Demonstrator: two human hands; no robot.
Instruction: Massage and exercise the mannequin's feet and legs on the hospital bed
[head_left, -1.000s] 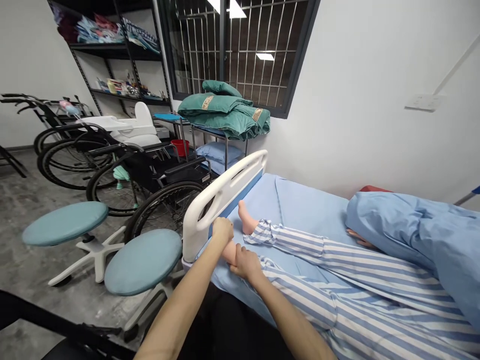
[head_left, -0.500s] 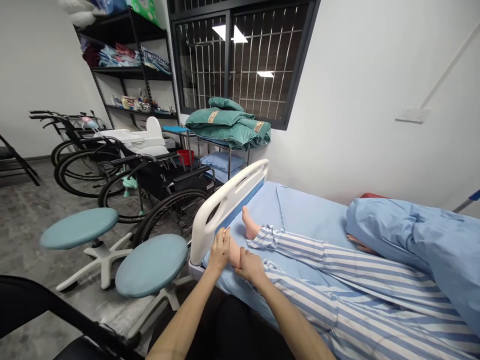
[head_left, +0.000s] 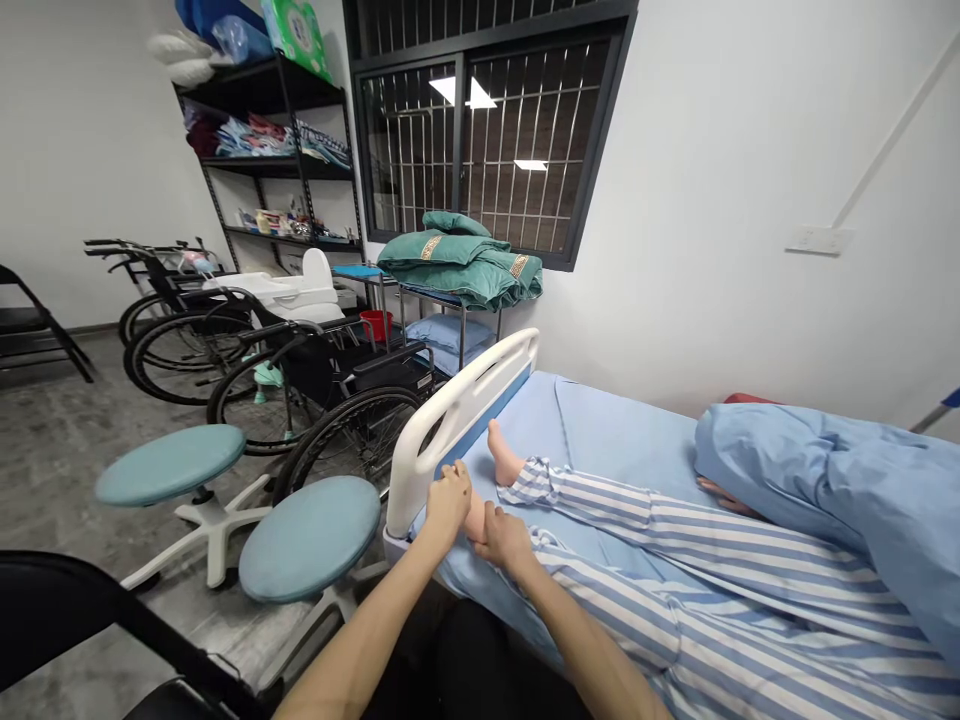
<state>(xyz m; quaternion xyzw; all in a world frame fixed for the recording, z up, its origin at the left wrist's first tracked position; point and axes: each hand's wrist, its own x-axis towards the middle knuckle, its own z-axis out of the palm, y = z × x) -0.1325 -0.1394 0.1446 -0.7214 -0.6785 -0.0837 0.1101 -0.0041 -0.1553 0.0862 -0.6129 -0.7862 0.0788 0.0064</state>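
Higher parts of the steel shelving (head_left: 274, 150) are being brought into view since the earlier frame, and the left hand (head_left: 450, 505) and right hand (head_left: 506, 540) are being shifted slightly rightward in the picture. The near foot (head_left: 475, 520) of a patient mannequin (head_left: 675, 510) is being gripped between them: its toes are being covered by the left hand's fingers (head_left: 455, 482), and its ankle area is being clasped by the right hand's fingers (head_left: 489, 520). Both sets of fingers are being closed on the foot, which is being largely hidden by them. The mannequin is being shown lying on a hospital bed (head_left: 600, 430), dressed in striped pajamas (head_left: 675, 540), with a blue blanket (head_left: 840, 490) being spread over its upper body at the far right. Its bare far foot (head_left: 504, 455) is being shown upright just beside a white bed rail (head_left: 450, 430). Left of the bed, two teal stools (head_left: 309, 538) and wheelchairs (head_left: 322, 400) are being kept on the concrete floor (head_left: 67, 470), while green quilts (head_left: 457, 255) are being stacked on a metal cart (head_left: 450, 300) beneath a barred window (head_left: 480, 130).
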